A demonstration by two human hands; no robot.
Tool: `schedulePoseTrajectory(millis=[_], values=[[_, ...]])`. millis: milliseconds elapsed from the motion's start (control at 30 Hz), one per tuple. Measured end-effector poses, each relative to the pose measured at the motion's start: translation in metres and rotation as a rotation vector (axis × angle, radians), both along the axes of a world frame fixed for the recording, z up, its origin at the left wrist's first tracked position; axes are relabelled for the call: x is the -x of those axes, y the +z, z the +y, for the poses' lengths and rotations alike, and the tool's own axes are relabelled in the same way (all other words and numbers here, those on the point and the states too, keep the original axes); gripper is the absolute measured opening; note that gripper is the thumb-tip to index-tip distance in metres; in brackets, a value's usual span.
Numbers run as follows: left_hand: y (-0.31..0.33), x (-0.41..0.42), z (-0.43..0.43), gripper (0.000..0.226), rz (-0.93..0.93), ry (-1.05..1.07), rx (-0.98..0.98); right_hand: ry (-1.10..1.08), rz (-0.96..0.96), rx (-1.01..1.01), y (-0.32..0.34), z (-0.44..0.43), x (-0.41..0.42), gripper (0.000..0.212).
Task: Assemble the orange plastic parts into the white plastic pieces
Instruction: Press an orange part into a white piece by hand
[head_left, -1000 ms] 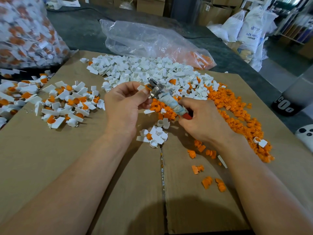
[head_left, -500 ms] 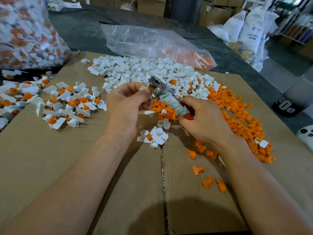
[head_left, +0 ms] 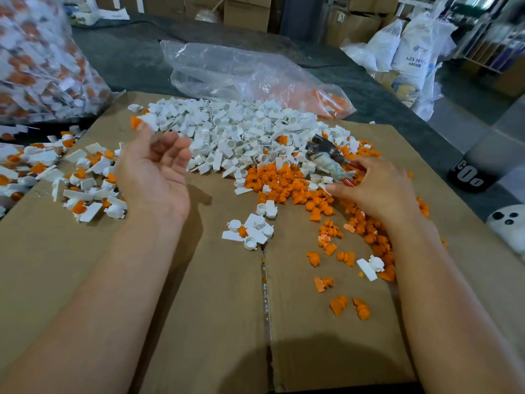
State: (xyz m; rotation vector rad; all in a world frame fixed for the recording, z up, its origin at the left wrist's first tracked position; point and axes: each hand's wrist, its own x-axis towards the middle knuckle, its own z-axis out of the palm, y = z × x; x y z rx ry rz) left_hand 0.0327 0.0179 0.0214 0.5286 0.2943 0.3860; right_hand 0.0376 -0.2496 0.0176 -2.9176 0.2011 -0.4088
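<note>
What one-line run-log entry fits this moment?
left hand: palm up, fingers relaxed | white-and-orange piece: by fingertips, blurred | right hand: grips wrapped tool at orange parts

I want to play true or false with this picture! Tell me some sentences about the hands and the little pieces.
1. The right hand holds a wrapped tool. True.
2. The left hand is turned palm up. True.
3. The orange parts sit in a bowl. False: they lie loose on the cardboard.
4. The white pieces are piled nearer the person than the orange ones. False: they lie farther away.
</note>
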Motion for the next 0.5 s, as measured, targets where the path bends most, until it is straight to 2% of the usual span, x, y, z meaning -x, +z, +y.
schedulePoseTrajectory(millis=[233, 333, 433, 500], values=[[-0.001, -0.004, 0.017, 0.032, 0.087, 0.167, 0.119, -0.046, 0.096, -0.008, -0.002, -0.009, -0.004, 0.080], [-0.002, -0.004, 0.017, 0.033, 0.104, 0.139, 0.115, -0.040, 0.132, 0.007, -0.003, -0.010, -0.004, 0.080], [-0.004, -0.006, 0.012, 0.024, 0.182, -0.005, -0.050, -0.029, 0.149, -0.001, -0.004, -0.010, -0.005, 0.079], [-0.006, -0.005, 0.005, 0.016, 0.246, -0.132, -0.335, -0.020, 0.167, -0.024, -0.004, -0.010, -0.005, 0.081]])
